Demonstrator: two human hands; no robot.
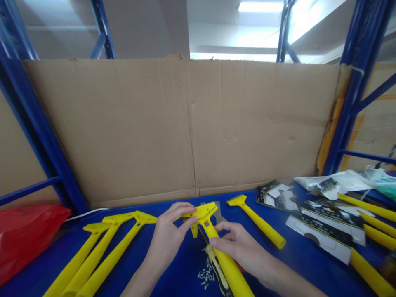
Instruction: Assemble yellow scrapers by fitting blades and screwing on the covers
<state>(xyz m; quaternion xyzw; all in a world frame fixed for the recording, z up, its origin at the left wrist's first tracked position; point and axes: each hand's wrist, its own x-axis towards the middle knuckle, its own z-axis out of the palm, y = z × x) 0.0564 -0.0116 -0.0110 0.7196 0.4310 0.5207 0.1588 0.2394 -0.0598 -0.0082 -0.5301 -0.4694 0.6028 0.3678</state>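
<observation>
A yellow scraper (227, 264) is held up in front of me, its head pointing away and its handle running toward me. My left hand (173, 227) pinches the left end of the head between thumb and fingers. Around the neck and upper handle, my right hand (238, 243) is closed, thumb on top. A small yellow piece (194, 231) shows just below the head; whether it is attached I cannot tell. Partly hidden beneath the handle lies a screwdriver (214, 260) with a pale and black grip. Several small screws (206, 274) are scattered beside it. Behind the head, a flat grey metal piece (219, 212) is partly covered.
Several yellow scrapers (116, 243) lie on the blue table at left, beside a red plastic bag (31, 237). Another scraper (262, 222) rests to the right. Black-and-white packaging cards (321, 235) and more yellow handles (371, 272) crowd the right side. A cardboard panel (139, 128) stands behind.
</observation>
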